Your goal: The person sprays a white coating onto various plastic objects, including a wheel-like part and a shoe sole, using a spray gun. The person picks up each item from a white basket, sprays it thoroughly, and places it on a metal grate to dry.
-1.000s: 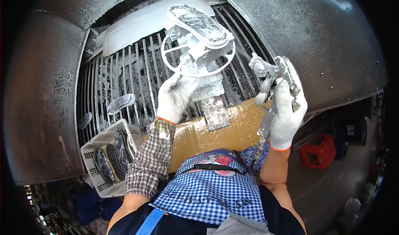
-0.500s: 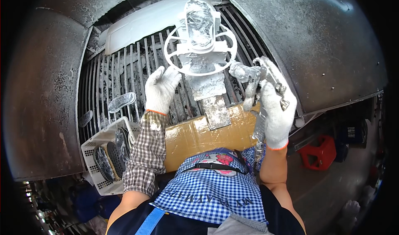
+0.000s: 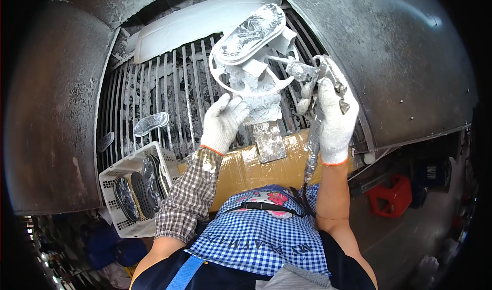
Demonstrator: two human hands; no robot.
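My right hand (image 3: 333,121), in a white glove, grips a paint-caked spray gun (image 3: 310,77) whose nozzle points left at an oval shoe-sole piece (image 3: 251,32) lying on a white wheel-shaped stand (image 3: 246,69). A hose (image 3: 310,151) drops from the gun past my apron. My gloved left hand (image 3: 223,123) rests with spread fingers at the lower left rim of the stand's base, touching the crusted post under it. The sole piece is coated silvery-white and tilts up to the right.
A grille of paint-crusted bars (image 3: 169,95) forms the booth floor, curved metal walls (image 3: 410,59) on both sides. A loose sole piece (image 3: 151,123) lies on the bars. A white basket (image 3: 130,187) with several dark soles stands left. A cardboard-wrapped ledge (image 3: 246,167) fronts me; a red object (image 3: 392,195) sits right.
The stand has turned, so the sole piece now slants up to the right. My right hand brought the spray gun left, close to the stand. My left hand dropped back from the ring to the base.
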